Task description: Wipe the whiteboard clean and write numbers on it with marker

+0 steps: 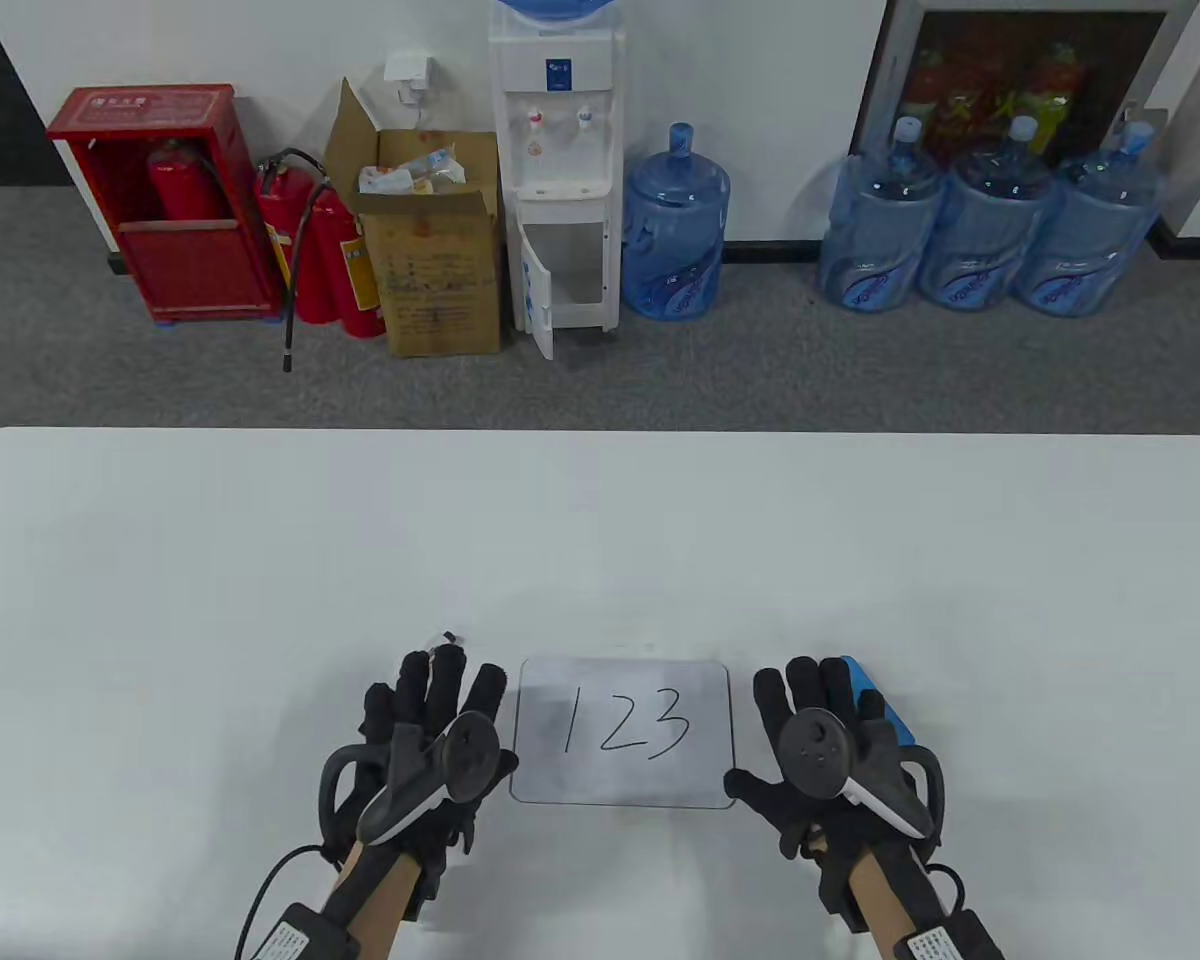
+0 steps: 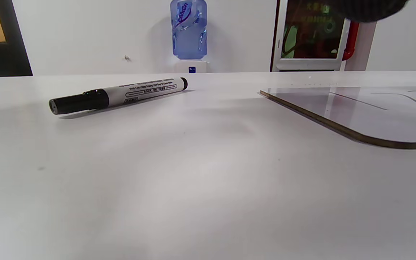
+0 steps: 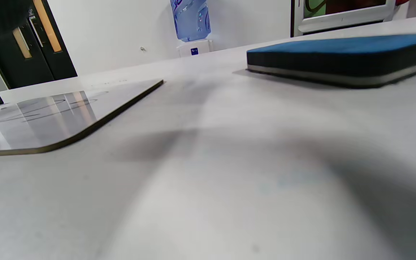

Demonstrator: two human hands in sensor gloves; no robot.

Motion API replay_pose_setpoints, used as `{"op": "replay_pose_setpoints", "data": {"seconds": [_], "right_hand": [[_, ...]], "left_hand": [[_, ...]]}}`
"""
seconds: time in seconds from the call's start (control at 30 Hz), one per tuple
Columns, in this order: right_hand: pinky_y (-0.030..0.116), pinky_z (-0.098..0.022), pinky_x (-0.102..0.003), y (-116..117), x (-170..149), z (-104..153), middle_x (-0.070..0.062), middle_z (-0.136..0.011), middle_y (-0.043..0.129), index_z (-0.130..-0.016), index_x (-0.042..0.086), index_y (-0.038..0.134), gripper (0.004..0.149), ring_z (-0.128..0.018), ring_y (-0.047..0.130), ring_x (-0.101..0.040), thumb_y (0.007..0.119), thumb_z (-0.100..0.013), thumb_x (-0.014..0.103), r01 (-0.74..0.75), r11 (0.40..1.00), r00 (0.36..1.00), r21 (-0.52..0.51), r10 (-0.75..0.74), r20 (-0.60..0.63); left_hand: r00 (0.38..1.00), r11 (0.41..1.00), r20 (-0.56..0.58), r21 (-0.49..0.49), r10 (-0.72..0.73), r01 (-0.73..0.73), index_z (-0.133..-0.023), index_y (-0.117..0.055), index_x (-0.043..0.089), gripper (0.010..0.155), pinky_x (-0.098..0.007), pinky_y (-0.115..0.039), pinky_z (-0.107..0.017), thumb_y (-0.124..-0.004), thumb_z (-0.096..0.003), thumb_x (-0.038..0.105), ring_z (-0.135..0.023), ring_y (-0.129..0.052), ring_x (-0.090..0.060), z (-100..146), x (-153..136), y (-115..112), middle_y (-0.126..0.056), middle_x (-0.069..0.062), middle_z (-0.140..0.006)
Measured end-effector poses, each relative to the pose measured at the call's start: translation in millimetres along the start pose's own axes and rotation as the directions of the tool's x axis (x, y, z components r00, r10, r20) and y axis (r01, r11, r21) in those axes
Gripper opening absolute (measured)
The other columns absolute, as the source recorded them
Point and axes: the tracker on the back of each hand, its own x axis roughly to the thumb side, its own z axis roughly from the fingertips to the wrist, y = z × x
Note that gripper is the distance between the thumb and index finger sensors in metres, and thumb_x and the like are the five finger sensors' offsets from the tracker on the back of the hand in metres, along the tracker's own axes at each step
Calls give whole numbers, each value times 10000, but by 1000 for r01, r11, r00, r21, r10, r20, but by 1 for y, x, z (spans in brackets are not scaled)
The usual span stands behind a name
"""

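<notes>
A small whiteboard (image 1: 625, 732) lies flat near the table's front edge with "123" written on it in black. It shows again as whiteboard (image 2: 370, 112) and whiteboard (image 3: 49, 115). My left hand (image 1: 438, 712) lies flat on the table just left of the board, fingers spread, holding nothing. Mostly hidden under it is a black-capped marker (image 2: 117, 94), whose tip end peeks out as marker (image 1: 449, 636). My right hand (image 1: 820, 712) lies flat just right of the board, holding nothing. A blue eraser (image 1: 885, 708) sits partly under its fingers; the eraser (image 3: 341, 54) lies untouched on the table.
The white table (image 1: 600, 540) stretches far beyond the board. Past its far edge stand a water dispenser (image 1: 558, 170), water jugs (image 1: 990, 220), a cardboard box (image 1: 430, 240) and fire extinguishers (image 1: 320, 250).
</notes>
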Motion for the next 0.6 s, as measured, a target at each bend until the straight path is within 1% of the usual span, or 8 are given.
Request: {"op": "replay_pose_setpoints", "data": {"seconds": [0.27, 0.53, 0.6], "right_hand": [[90, -744, -620, 2, -5, -2, -7, -1126, 47, -1089, 364, 159, 977, -1083, 13, -307, 633, -343, 778, 24, 999, 999, 29, -23, -24], [102, -743, -622, 4, 0, -2, -14, -1128, 56, -1092, 357, 164, 974, -1085, 27, -315, 634, -349, 776, 3, 999, 1000, 54, -3, 0], [106, -742, -623, 6, 3, -2, -17, -1129, 60, -1094, 354, 167, 972, -1085, 53, -317, 633, -352, 775, 0, 998, 1000, 59, 0, 13]], "left_hand": [[1000, 1000, -4, -13, 4, -5, -1121, -258, 459, 796, -691, -238, -829, -607, -431, 647, -1203, -227, -396, -1, -1, -2, -181, -18, -1274], [1000, 1000, 1, -13, 8, -8, -1122, -261, 458, 796, -692, -243, -828, -607, -430, 645, -1203, -236, -396, -2, -1, -2, -185, -18, -1275], [1000, 1000, 1, -16, 8, -8, -1121, -262, 458, 794, -692, -243, -829, -607, -431, 646, -1203, -237, -396, -2, 0, -3, -187, -19, -1275]]}}
